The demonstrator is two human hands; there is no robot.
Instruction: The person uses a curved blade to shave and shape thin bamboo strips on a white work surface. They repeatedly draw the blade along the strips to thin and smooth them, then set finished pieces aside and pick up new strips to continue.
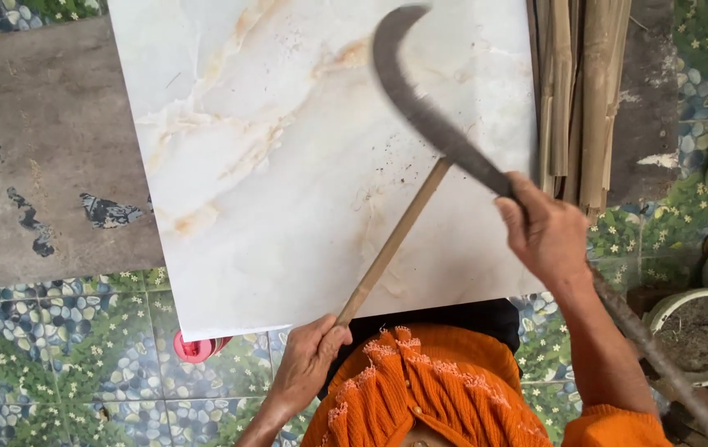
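Note:
My left hand (308, 361) grips the near end of a thin bamboo stick (393, 240) that slants up and right over a white marble-patterned tile (288, 149). My right hand (542, 232) is closed on the handle of a dark curved sickle blade (420, 99). The blade rises up and left from that hand, and its lower part meets the far end of the stick. The blade looks blurred. Below my hands lies the orange knitted cloth (428, 389) that I wear.
A bundle of split bamboo strips (581, 91) lies along the tile's right edge. A grey concrete slab (39, 149) is at the left. Pots, one with soil (700, 335), stand at the right. A red object (196, 348) peeks out under the tile's near edge. The floor has a pebble-and-flower pattern.

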